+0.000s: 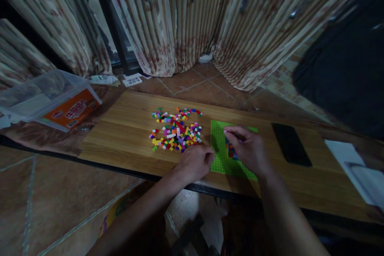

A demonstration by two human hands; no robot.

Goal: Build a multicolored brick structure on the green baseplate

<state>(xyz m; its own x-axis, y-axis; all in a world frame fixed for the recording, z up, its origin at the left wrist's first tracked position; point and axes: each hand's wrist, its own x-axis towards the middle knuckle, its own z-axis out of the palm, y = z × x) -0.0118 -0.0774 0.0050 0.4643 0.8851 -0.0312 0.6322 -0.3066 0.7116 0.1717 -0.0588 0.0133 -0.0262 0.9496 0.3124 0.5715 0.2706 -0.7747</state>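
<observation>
A green studded baseplate [219, 164] lies on the wooden table. On it stands a low block of building bricks [231, 153] in red, blue and yellow, partly covered by my right hand [247, 146]. That hand is closed in a pinch over the plate, with a small pinkish-purple brick [226, 131] at its fingertips. My left hand [195, 163] rests at the plate's left edge, its fingers curled together; whatever they may hold is hidden. Just beyond it, loose bricks [177, 133] of many colours are spread in a pile.
A black phone [291, 145] lies right of the plate, and white paper [345, 152] sits at the table's right end. To the left, a clear plastic box [45, 92] with an orange label stands beside the table [120, 128]. Striped curtains [192, 20] hang behind.
</observation>
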